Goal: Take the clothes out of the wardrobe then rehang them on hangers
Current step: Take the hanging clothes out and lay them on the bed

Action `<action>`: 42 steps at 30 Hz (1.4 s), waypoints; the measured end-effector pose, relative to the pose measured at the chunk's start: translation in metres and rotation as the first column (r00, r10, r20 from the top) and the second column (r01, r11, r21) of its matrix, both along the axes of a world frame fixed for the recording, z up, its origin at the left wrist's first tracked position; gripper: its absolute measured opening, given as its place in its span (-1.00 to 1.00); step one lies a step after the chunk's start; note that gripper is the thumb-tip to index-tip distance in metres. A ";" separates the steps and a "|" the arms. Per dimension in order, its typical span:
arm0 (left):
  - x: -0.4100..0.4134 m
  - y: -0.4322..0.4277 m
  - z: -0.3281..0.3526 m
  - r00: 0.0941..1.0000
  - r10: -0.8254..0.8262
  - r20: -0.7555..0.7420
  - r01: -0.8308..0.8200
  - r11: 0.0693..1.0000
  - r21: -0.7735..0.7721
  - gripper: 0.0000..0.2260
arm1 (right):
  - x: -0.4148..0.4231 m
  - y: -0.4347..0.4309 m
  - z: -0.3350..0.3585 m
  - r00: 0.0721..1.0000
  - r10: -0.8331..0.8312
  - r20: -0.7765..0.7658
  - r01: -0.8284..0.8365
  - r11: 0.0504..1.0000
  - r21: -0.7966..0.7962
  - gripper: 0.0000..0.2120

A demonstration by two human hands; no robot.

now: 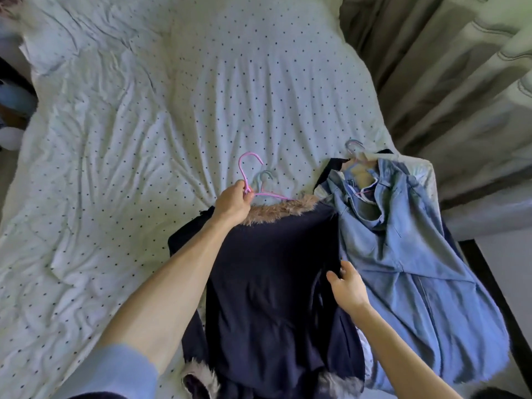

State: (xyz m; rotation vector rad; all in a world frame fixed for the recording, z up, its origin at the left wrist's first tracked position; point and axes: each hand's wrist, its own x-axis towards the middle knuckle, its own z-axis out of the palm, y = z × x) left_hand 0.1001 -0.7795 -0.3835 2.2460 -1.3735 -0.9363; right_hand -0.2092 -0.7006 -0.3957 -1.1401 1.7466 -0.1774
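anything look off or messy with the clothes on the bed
Nothing damaged. The pink hanger, pinched by the left hand, sits skewed at the dark fur-collared garment, most of it sticking out past the collar. The denim garment lies rumpled, its collar bunched around its hanger.

Two garments (273,283) lie side by side on the bed (129,125) (hangers (250,174) behind).

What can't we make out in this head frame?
- Pink hanger: right shoulder hidden under the navy garment's fur collar.
- Second pale hanger: mostly behind the left hand.
- Navy garment hem: cut by the bottom edge.
- Right hand: grip unclear; fingertips curl past the navy fabric's edge.
- Denim garment's hanger: only the hook shows.
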 end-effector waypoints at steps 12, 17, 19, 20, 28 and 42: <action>0.021 -0.093 -0.145 0.990 -0.113 0.081 0.097 0.978 0.184 -0.76 | 0.048 -0.074 -0.075 0.994 -0.054 -0.095 0.067 0.988 0.142 -0.66; 0.027 -0.107 -0.172 0.960 -0.252 0.117 0.200 0.919 0.340 -0.64 | 0.040 -0.069 -0.087 0.973 0.153 -0.172 -0.114 0.969 0.218 -0.46; 0.029 -0.102 -0.180 0.963 -0.240 0.125 0.182 0.916 0.357 -0.58 | 0.035 -0.064 -0.090 0.944 0.232 -0.236 -0.173 0.954 0.244 -0.36; 0.030 -0.096 -0.182 0.972 -0.190 0.139 0.135 0.933 0.334 -0.55 | 0.033 -0.061 -0.090 0.932 0.250 -0.262 -0.181 0.948 0.262 -0.32; 0.037 0.053 -0.176 0.809 0.520 0.275 -0.553 0.832 0.052 -0.51 | 0.028 -0.019 -0.090 0.823 0.356 -0.443 -0.271 0.931 0.243 -0.16; -0.019 0.296 -0.123 0.891 0.428 0.151 -0.383 0.531 0.756 -0.70 | -0.033 0.075 -0.076 0.858 0.430 -0.281 -0.276 0.847 0.455 0.08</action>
